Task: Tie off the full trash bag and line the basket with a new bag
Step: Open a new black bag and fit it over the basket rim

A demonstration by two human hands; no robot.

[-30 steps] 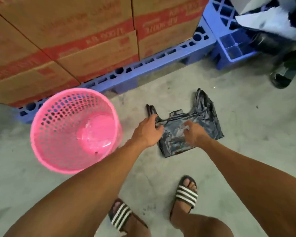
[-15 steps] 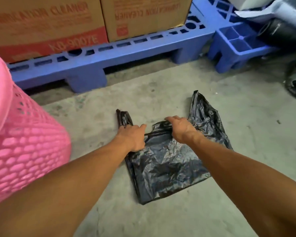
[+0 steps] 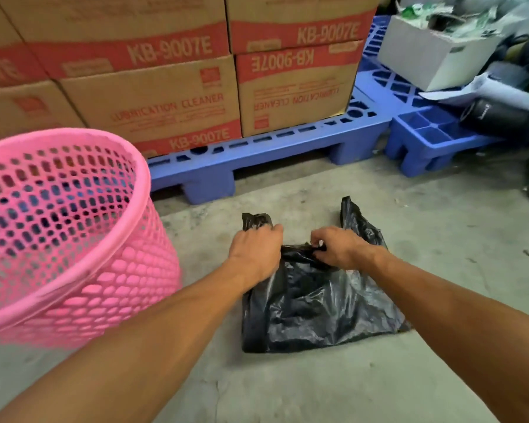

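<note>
Now, counted by kind:

Hands: two, both bare, both low over the floor (image 3: 440, 239).
Left hand (image 3: 255, 250): it is closed on the top edge of the bag (image 3: 312, 312), beside the left handle loop; the fingers curl down into the plastic.
Right hand (image 3: 339, 247): it pinches a bunched fold of the same top edge between thumb and fingers; it sits just in front of the right handle loop.
Bags: one, black and thin. It lies flat on the concrete between the two forearms, and the mouth end points away from the person. It has two handle loops, one by each hand. It is just to the right of the basket and does not touch it.
Baskets: one, the basket (image 3: 74, 239), pink plastic with a mesh wall. It stands on the floor at the left, with the open mouth up. I see no bag inside it through the mesh.
Pallets: two, blue plastic. The long pallet (image 3: 257, 160) is behind the bag; a second pallet (image 3: 425, 138) is at its right end.
Cartons (image 3: 153, 96): at least six brown ones, stacked on the long pallet, marked KB-9007E. One of them has its print upside down.
White box (image 3: 431, 53): one, on the right pallet, with loose things in it that I cannot tell apart.
</note>
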